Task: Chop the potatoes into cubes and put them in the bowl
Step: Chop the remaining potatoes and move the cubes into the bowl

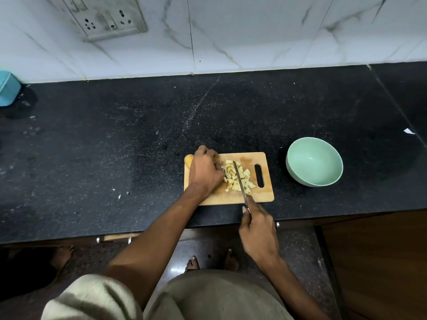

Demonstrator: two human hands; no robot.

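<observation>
Your right hand (257,227) grips knife (240,181), left hand (204,173) probably pinning potato pieces (238,179); bowl (314,161) empty, transfer left

Black speckled stone countertop (115,139), white marble-veined wall tiles (254,31) behind, grimy grey socket plate (105,18) far left, brown wooden cabinet (374,262) near right.

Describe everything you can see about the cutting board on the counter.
The cutting board is a small rectangular slab that looks like light wood or bamboo, with rounded corners and a slotted handle hole near its right end. It lies flat on the dark speckled countertop, left of the empty green bowl. A pile of potato cubes sits on it, the knife blade crosses them, and the left hand rests over its left part.
</observation>
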